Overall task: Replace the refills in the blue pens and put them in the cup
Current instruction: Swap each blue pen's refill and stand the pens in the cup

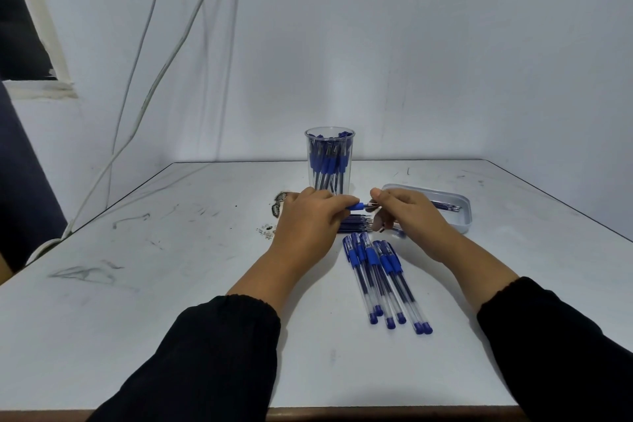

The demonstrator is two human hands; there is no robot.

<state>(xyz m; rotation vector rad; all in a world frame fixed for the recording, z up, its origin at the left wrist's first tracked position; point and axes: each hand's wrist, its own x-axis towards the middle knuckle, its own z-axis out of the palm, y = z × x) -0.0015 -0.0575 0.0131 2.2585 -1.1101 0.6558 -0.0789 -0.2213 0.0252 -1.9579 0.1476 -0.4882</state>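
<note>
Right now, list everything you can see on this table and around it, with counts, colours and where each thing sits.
cup: one, clear, back centre, full of blue pens
loose pens: about six, blue-capped, front right of centre
refills: a pile, dark blue, beneath the hands
tray: one, pale, right, holding refills
held pen: one, blue, between both hands
table: one, white, scuffed
cables: two, white, left wall
left hand: holds the pen
right hand: pinches its tip end

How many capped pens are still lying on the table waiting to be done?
6, lying side by side in a row of pens on the table, just near of the right hand. A seventh may be hidden; pens in the cup excluded.
</note>
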